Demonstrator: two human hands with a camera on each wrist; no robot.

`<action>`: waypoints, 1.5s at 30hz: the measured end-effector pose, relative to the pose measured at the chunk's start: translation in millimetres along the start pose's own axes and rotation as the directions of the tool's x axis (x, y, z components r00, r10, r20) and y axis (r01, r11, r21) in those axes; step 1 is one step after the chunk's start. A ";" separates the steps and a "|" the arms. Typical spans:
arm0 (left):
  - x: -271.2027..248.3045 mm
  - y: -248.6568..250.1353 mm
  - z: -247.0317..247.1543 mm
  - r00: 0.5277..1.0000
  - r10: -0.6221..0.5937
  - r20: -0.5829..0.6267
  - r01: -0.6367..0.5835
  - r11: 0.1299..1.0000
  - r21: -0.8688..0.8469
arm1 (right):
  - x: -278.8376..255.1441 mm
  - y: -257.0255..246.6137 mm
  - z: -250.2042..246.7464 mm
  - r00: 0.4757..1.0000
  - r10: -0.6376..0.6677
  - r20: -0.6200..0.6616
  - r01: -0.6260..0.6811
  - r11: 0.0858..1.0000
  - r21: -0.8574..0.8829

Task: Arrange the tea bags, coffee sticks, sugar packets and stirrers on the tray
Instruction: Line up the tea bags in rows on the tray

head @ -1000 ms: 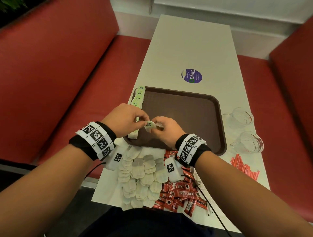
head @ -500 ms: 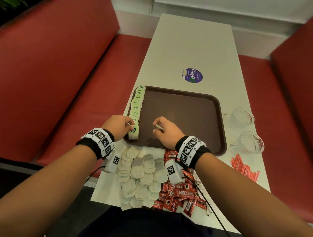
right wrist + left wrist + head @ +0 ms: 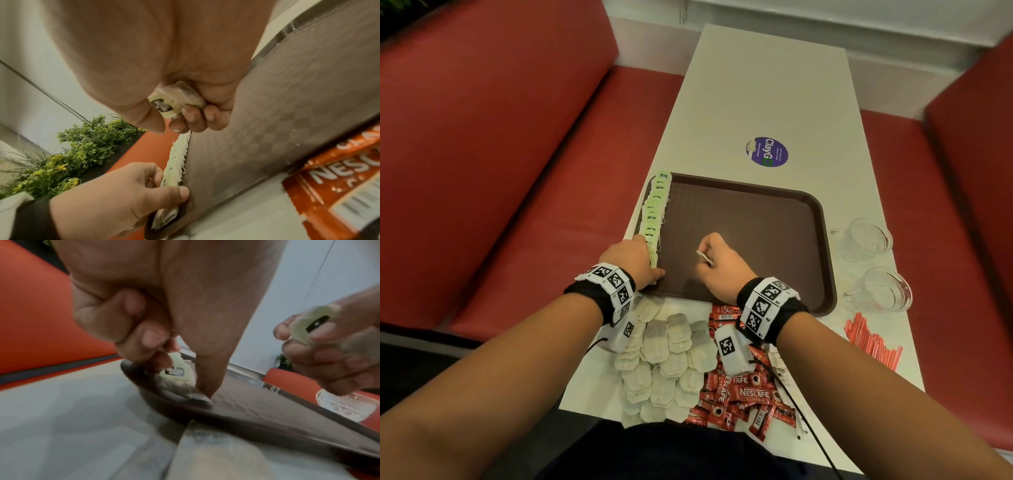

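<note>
A brown tray (image 3: pixel 822 219) lies on the white table. Along its left edge runs a row of green-tagged tea bags (image 3: pixel 655 205), standing on edge. My left hand (image 3: pixel 645 255) is at the near end of that row, where its curled fingers and thumb pinch the last tea bag (image 3: pixel 176 373) against the tray. My right hand (image 3: pixel 714 251) hovers over the tray's near left part and grips another tea bag (image 3: pixel 174 100) in curled fingers. Loose tea bags (image 3: pixel 671 356) and red coffee sticks (image 3: pixel 739 394) are piled at the near table edge, partly hidden by my wrists.
Red stirrers (image 3: pixel 873 339) lie right of the tray's near corner. Two glass cups (image 3: pixel 866 238) (image 3: pixel 887 289) stand beside the tray's right rim. A purple sticker (image 3: pixel 767 152) marks the table beyond the tray. Red benches flank the table on both sides.
A second ago both hands met at one tea bag above the tray's near edge. The left hand has since dropped to the row's near end with a bag, and the right hand has drawn apart.
</note>
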State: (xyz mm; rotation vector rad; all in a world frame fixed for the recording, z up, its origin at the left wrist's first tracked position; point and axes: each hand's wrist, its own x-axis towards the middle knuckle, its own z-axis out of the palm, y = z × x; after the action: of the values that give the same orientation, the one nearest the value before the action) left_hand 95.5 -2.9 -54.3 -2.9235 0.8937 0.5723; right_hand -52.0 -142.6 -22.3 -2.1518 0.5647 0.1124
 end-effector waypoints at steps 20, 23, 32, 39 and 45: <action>-10.4 10.4 -30.4 0.884 0.453 -0.115 -0.452 0.764 -0.460 | 11.3 1.0 -5.2 0.987 -0.085 -0.138 0.103 0.987 0.123; 3.5 12.6 -40.5 0.907 0.399 -0.133 -0.417 0.812 -0.408 | 13.7 8.5 -7.0 0.989 -0.027 -0.147 0.047 0.990 0.133; 127.2 28.2 -77.2 0.979 0.064 -0.196 -0.138 0.911 -0.390 | 6.0 36.4 -13.4 0.947 0.180 0.267 -0.022 0.863 -0.504; 187.8 51.4 -74.6 0.997 0.020 -0.080 -0.030 0.992 -0.125 | 7.3 40.1 -14.9 0.942 0.213 0.260 -0.073 0.885 -0.460; 203.4 60.5 -73.9 0.985 0.086 -0.148 -0.086 0.996 0.003 | 11.1 40.5 -15.5 0.931 0.229 0.283 -0.074 0.880 -0.469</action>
State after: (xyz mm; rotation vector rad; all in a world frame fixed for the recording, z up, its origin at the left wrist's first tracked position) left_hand 243.4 -172.1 -53.0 -2.9751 1.0398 0.3636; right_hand -61.6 -179.2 -46.2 -2.4562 0.5478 0.7502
